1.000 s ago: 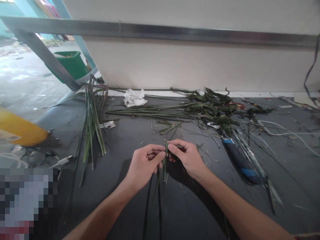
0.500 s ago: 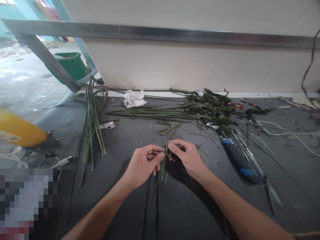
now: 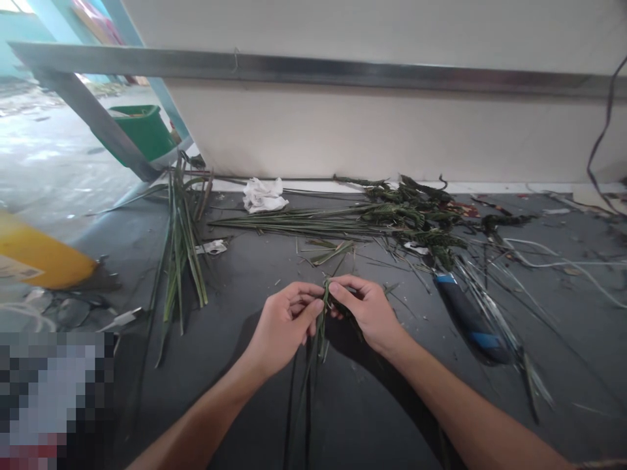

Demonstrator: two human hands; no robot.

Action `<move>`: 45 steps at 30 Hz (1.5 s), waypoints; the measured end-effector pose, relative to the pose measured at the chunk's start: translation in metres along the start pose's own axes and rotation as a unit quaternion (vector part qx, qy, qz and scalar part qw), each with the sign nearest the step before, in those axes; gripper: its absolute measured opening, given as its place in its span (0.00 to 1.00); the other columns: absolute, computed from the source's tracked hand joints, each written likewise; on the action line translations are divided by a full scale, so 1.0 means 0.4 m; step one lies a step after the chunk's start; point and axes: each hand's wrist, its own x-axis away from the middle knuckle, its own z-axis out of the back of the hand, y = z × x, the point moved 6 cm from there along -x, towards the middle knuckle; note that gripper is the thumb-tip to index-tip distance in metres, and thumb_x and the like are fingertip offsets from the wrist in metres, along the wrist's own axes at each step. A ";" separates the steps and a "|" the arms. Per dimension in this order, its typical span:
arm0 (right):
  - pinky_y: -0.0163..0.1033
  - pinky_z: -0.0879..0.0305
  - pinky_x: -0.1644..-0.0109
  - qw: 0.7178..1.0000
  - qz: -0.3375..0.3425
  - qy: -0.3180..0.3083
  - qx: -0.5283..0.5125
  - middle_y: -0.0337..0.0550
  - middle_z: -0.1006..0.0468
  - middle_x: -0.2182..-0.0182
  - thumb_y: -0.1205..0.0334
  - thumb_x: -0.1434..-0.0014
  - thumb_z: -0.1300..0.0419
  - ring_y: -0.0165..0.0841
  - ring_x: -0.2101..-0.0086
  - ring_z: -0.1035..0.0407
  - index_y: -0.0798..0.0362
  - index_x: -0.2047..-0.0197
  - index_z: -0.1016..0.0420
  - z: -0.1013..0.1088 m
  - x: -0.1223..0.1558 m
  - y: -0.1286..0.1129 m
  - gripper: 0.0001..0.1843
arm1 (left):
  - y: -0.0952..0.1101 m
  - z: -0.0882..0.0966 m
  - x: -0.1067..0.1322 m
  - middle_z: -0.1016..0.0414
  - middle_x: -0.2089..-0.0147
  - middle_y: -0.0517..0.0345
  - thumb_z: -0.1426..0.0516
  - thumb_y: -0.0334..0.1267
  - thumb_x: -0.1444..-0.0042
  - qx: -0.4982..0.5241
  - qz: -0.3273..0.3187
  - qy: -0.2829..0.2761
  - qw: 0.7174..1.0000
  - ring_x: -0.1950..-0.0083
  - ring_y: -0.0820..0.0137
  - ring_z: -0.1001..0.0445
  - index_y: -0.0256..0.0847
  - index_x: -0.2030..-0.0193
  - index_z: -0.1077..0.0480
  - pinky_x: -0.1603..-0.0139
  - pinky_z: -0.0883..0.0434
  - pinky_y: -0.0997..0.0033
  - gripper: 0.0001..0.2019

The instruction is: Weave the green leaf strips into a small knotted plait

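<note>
Green leaf strips [image 3: 321, 333] hang down between my two hands, over the dark grey surface. My left hand [image 3: 289, 313] pinches them from the left, thumb against the curled fingers. From the other side, my right hand [image 3: 365, 307] grips their upper end between thumb and forefinger. Part of the strips lies hidden behind the right fingers. Just beyond my hands are short cut leaf pieces [image 3: 333, 252]. Farther back lies a bundle of long thin leaf strips [image 3: 294, 220], running right to dark green braided leaf pieces [image 3: 421, 212].
On the left are a loose leaf bundle [image 3: 181, 261], a yellow bottle [image 3: 44, 254] and a green bin [image 3: 147, 130]. Crumpled white tissue [image 3: 264, 194] sits near the wall. A black-and-blue handle [image 3: 470, 320] and a white cable [image 3: 553, 261] lie on the right.
My left fingers have closed a little more around the strips, and the strips' lower ends have shifted slightly. My right hand stays nearly still.
</note>
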 end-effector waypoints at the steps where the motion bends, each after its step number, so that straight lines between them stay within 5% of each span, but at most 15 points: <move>1: 0.36 0.36 0.74 1.000 0.000 0.000 -0.002 0.37 0.27 0.78 0.50 0.47 0.33 0.29 0.78 0.33 0.53 0.66 0.21 0.000 0.000 0.000 0.14 | 0.001 0.000 0.000 0.30 0.75 0.63 0.40 0.39 0.44 -0.002 0.000 0.000 1.000 0.79 0.79 0.34 0.37 0.58 0.30 0.83 0.36 0.81 0.10; 20: 0.33 0.37 0.75 1.000 -0.013 -0.003 -0.021 0.36 0.27 0.79 0.50 0.47 0.32 0.26 0.79 0.34 0.55 0.67 0.21 0.001 -0.002 0.000 0.15 | -0.008 0.004 -0.002 0.29 0.78 0.63 0.39 0.38 0.45 -0.027 0.028 -0.025 0.999 0.79 0.78 0.33 0.36 0.58 0.27 0.82 0.36 0.82 0.10; 45: 0.34 0.36 0.73 1.000 0.003 -0.006 0.008 0.37 0.27 0.77 0.53 0.45 0.34 0.27 0.78 0.33 0.54 0.64 0.21 0.006 -0.006 -0.001 0.12 | -0.012 0.004 -0.009 0.26 0.75 0.60 0.36 0.38 0.49 0.047 0.025 0.040 0.998 0.80 0.79 0.32 0.34 0.63 0.27 0.83 0.34 0.83 0.10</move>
